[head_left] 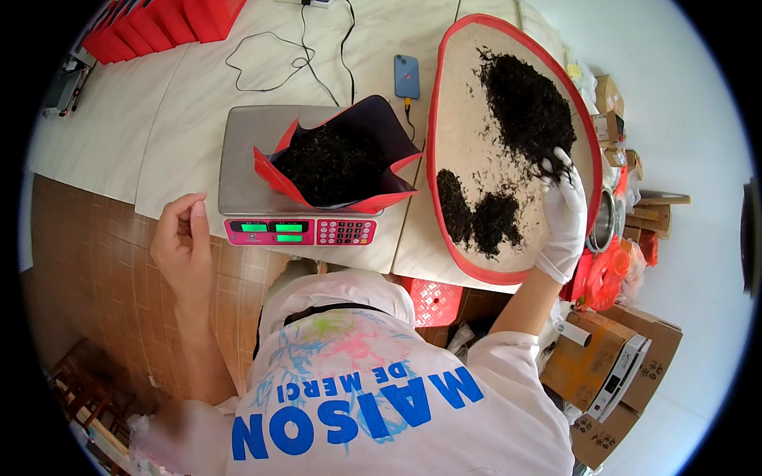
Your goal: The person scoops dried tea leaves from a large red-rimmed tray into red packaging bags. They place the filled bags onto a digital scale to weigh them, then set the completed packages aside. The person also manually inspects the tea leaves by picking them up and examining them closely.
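A red bag [278, 181] with a dark lining stands open on the scale [238, 170], part filled with dark dried tea leaves [329, 163]. The scale's pink front panel [305, 232] has lit green displays and a keypad. Left of it, my bare left hand [182, 242] hovers with fingers curled in and thumb against them, nothing visible inside. In a white glove, my right hand [565, 210] reaches over the round red-rimmed tray [464, 103]. Its fingertips pinch some leaves at the near edge of the large tea pile [528, 103]. Two smaller heaps [496, 222] lie nearer me.
A blue phone [406, 76] on a cable lies between scale and tray. Thin black cords [305, 59] run behind the scale. Several red bags [159, 24] stand at the far left. Cardboard boxes [583, 357], a metal bowl [603, 222] and red plastic bags [607, 274] crowd the right side.
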### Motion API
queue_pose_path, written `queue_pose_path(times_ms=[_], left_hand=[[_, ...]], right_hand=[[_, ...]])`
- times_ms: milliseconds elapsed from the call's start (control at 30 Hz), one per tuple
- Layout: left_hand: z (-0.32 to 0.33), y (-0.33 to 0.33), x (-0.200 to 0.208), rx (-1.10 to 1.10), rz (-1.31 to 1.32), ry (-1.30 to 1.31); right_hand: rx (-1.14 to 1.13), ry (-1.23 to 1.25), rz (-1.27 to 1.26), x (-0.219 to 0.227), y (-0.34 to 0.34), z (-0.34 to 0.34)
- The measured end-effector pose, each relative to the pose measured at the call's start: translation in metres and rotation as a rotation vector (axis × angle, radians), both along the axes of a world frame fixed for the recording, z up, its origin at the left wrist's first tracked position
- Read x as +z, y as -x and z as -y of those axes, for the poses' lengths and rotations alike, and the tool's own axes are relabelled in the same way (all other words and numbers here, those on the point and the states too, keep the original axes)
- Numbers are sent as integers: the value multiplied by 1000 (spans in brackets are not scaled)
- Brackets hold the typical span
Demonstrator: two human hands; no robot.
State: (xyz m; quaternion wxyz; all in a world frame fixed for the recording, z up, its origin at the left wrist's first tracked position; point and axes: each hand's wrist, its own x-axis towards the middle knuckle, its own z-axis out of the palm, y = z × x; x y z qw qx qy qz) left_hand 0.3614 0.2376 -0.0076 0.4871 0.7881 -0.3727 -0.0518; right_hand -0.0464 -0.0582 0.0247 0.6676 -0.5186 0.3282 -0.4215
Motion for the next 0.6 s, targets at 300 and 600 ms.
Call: queue_pose_path(times_ms=[300, 600], left_hand=[[3, -3, 8, 7, 28, -38], [21, 8, 16, -28, -9, -65]], right_hand=[[-200, 120, -747, -170, 205, -19], [-377, -45, -1156, -158, 89, -36]])
